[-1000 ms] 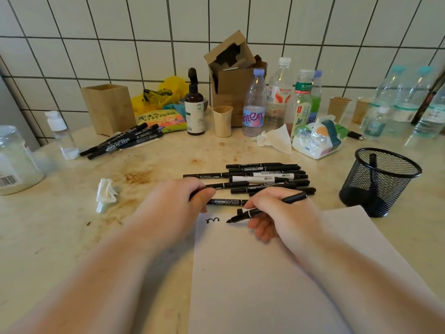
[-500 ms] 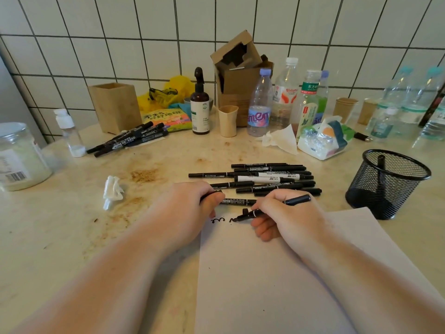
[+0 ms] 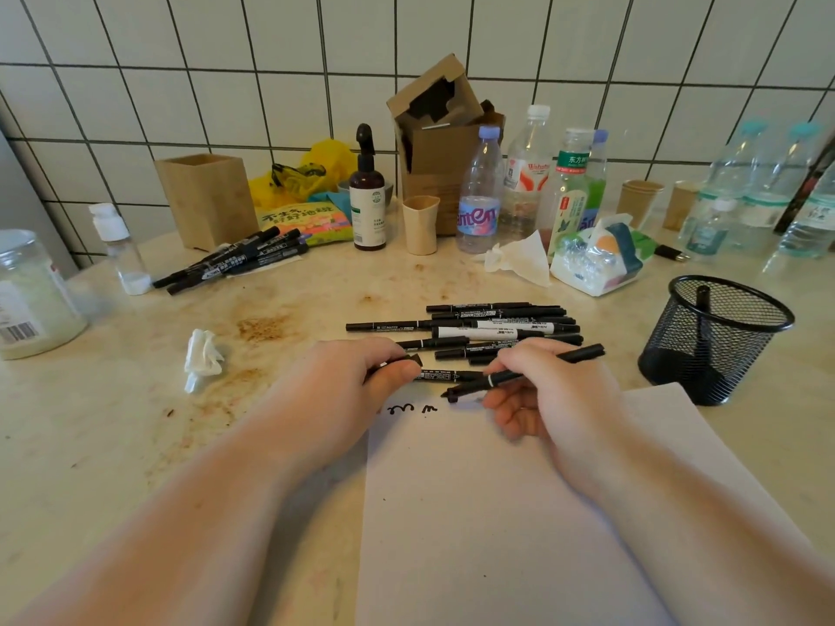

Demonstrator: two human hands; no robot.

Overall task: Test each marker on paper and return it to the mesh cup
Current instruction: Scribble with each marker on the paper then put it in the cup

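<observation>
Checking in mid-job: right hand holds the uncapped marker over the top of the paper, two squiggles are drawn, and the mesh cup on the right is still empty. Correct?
Not quite: the mesh cup is not empty; the head view shows one marker standing in it. The rest holds: the right hand holds the uncapped marker over the top of the paper, with two squiggles drawn.

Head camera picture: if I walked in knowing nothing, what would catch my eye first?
Probably the two hands in the middle: the right hand holds a black marker with its tip near the squiggles at the top edge of the white paper, while the left hand pinches a small dark piece, perhaps a cap. Just behind them lies a pile of black markers, and at the right stands a black mesh cup with one marker in it.
</observation>
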